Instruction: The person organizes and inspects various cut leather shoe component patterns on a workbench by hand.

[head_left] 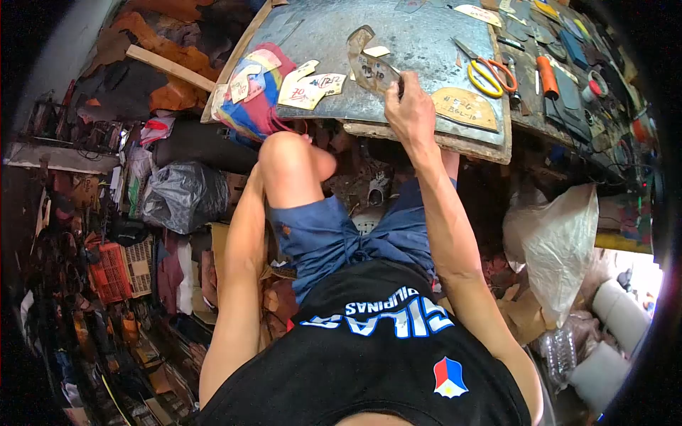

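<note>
My right hand (pixel 412 106) is above the front part of the metal-topped table (pixel 426 42), its fingers closed on the lower end of a brown curved template (pixel 368 65) with handwriting on it. Right of that hand lies a tan marked template (pixel 465 108), with orange-and-yellow scissors (pixel 490 74) just behind it. White marked pattern pieces (pixel 311 86) rest to the left, beside a multicoloured cloth (pixel 259 106) that hangs over the edge. My left arm reaches down behind my raised knee, and its hand is mostly hidden below the table edge.
An orange-handled tool (pixel 547 77) and a dark pouch (pixel 568 117) lie on the cluttered right-hand bench. A wooden strip (pixel 170 67) juts out at the table's left. Plastic bags (pixel 186 197) and a red crate (pixel 110 272) are on the left, a whitish sack (pixel 561 241) on the right.
</note>
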`<state>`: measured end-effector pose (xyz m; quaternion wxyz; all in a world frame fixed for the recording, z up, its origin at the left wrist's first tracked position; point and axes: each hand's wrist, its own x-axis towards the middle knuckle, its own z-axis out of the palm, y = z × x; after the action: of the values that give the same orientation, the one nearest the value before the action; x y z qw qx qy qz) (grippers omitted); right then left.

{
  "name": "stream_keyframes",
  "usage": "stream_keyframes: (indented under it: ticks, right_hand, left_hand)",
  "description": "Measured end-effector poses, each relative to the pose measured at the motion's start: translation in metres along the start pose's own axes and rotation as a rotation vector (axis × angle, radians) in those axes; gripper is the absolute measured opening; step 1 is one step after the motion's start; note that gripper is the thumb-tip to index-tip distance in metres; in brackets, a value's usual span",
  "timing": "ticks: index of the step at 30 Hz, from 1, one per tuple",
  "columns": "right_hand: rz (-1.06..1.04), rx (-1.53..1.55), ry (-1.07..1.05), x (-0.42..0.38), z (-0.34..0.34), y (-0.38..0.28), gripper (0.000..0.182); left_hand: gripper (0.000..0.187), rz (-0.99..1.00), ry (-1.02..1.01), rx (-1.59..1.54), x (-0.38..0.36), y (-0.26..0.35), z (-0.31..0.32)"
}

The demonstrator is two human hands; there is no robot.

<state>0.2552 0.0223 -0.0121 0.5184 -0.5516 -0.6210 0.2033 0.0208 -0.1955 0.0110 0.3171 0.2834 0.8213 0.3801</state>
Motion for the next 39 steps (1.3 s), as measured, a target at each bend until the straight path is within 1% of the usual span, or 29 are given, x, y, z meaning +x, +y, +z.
stream_keyframes:
  ticks: [6,7,8,9,12,14,15,17,19,20,21,23,25,26,27,28,32,35,38,39]
  right_hand:
    - [-0.024,-0.018,0.002,-0.001,-0.001,-0.001,0.018]
    - [-0.021,-0.014,-0.006,-0.001,-0.001,-0.001,0.018]
    - [0.009,-0.015,-0.016,-0.001,0.000,0.000,0.022]
    - [0.018,-0.013,-0.037,-0.004,0.001,0.001,0.022]
    - [-0.039,-0.005,0.027,-0.001,0.002,0.005,0.022]
    - [-0.037,-0.020,0.026,-0.003,0.001,0.004,0.023]
    - [-0.045,-0.031,0.040,-0.002,0.002,0.004,0.023]
    - [-0.063,-0.023,0.044,-0.004,0.004,0.005,0.024]
    - [-0.011,-0.042,0.014,-0.003,-0.003,-0.002,0.024]
    - [-0.007,-0.050,0.013,-0.003,-0.003,-0.002,0.025]
    - [-0.008,-0.057,0.013,-0.003,-0.001,-0.001,0.025]
    - [-0.083,-0.065,0.050,-0.002,0.001,0.003,0.019]
    - [-0.046,-0.060,0.033,-0.002,-0.001,-0.002,0.019]
    - [-0.012,-0.048,0.014,-0.002,-0.003,-0.004,0.020]
    - [-0.008,-0.056,0.022,-0.003,-0.003,-0.004,0.020]
    - [-0.011,-0.046,0.033,-0.002,-0.003,-0.005,0.020]
    - [-0.011,-0.075,0.046,-0.001,-0.003,-0.008,0.019]
    - [-0.040,-0.041,0.067,-0.001,0.000,-0.005,0.019]
    - [-0.008,-0.080,0.068,0.000,0.000,-0.007,0.022]
    - [0.015,-0.091,0.068,0.000,0.002,-0.008,0.023]
  left_hand:
    - [0.033,0.055,0.057,0.181,-0.024,0.029,0.040]
    - [0.034,0.054,0.074,0.212,-0.026,0.034,0.039]
    - [0.034,0.053,0.091,0.245,-0.035,0.034,0.032]
    - [0.034,0.049,0.105,0.285,-0.055,0.028,0.012]
    - [0.035,0.068,0.134,0.379,-0.085,0.030,0.006]
    - [0.035,0.075,0.148,0.449,-0.109,0.031,0.000]
    - [0.036,0.081,0.157,0.480,-0.038,0.073,0.049]
    - [0.036,0.091,0.177,0.545,-0.056,0.076,0.045]
    - [0.037,0.112,0.192,0.602,-0.063,0.084,0.048]
    - [0.038,0.125,0.196,0.632,-0.110,0.071,0.026]
    - [0.038,0.143,0.198,0.661,-0.113,0.076,0.027]
    - [0.039,0.183,0.198,0.721,-0.109,0.091,0.030]
    - [0.040,0.230,0.199,0.785,-0.102,0.107,0.035]
    - [0.040,0.256,0.199,0.818,-0.079,0.122,0.038]
    - [0.040,0.283,0.198,0.850,-0.040,0.151,0.081]
    - [0.041,0.315,0.197,0.881,-0.090,0.143,0.044]
    - [0.042,0.433,0.176,0.958,-0.060,0.167,0.049]
    - [0.040,0.725,-0.389,1.041,-0.018,0.159,0.035]
    - [0.038,0.991,-0.956,1.068,0.021,0.153,0.029]
    - [0.038,0.998,-0.956,1.054,0.025,0.163,0.027]
